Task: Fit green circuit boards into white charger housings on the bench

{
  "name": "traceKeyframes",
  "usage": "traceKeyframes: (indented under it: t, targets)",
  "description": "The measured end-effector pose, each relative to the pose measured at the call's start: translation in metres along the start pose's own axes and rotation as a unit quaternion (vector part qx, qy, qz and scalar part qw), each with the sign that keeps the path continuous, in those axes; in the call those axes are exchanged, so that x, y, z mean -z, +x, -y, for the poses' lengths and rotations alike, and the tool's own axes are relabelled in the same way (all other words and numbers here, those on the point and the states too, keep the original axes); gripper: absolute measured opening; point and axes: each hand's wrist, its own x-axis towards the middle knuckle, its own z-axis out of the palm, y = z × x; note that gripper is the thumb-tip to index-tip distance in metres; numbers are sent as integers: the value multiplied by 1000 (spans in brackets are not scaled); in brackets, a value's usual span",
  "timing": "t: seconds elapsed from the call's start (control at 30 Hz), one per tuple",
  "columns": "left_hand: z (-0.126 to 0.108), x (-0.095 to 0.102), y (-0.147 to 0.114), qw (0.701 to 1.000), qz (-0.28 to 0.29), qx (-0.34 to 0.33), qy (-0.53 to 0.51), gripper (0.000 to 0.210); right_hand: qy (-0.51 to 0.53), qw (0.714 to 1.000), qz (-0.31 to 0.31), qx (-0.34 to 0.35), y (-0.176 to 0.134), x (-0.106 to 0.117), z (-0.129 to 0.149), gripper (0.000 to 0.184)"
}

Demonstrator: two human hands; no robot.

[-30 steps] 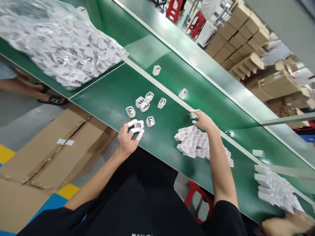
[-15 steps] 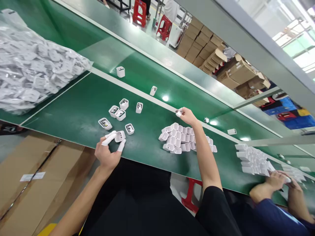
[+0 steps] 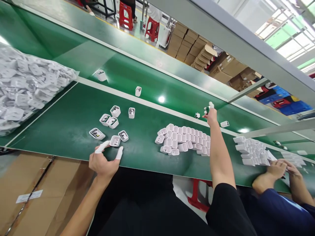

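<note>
My left hand (image 3: 104, 160), with white covers on its fingertips, rests at the near edge of the green bench. Its thumb and forefinger are spread around a small white open-topped plastic case (image 3: 115, 141), which stands on the bench touching another case (image 3: 123, 135). Several similar cases, such as the one with dark parts inside (image 3: 96, 133), stand just beyond. My right hand (image 3: 211, 114) reaches over the far belt, its fingers closed on a small green circuit board (image 3: 207, 109). A small white and green part (image 3: 197, 115) lies on the belt just left of it.
A block of white cases (image 3: 182, 137) stands on the bench, partly behind my right forearm. A clear bag of white parts (image 3: 31, 82) lies at the left. A co-worker's hands (image 3: 279, 168) are at the right beside more white cases (image 3: 253, 152). A metal beam (image 3: 236, 49) crosses above.
My right hand has moved right along the belt, past the small white and green part. My left fingers have let go of the white case, now standing against its neighbour. The view has shifted slightly.
</note>
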Motion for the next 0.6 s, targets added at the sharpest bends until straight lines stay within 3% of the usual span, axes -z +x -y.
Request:
traceKeyframes:
  t: [0.1, 0.23, 0.4, 0.6]
  targets:
    - [-1, 1, 2, 1000, -3, 1, 4, 61, -102, 993, -14, -58, 6, -12, -15, 44]
    - [-3, 3, 4, 1000, -6, 10, 8, 60, -215, 974, 3, -69, 12, -28, -21, 47]
    - [-7, 6, 5, 998, 5, 36, 41, 63, -280, 959, 49, -1, 10, -33, -16, 44]
    - [-5, 6, 7, 998, 10, 38, 54, 67, -302, 935, 145, 113, -23, -39, -22, 38]
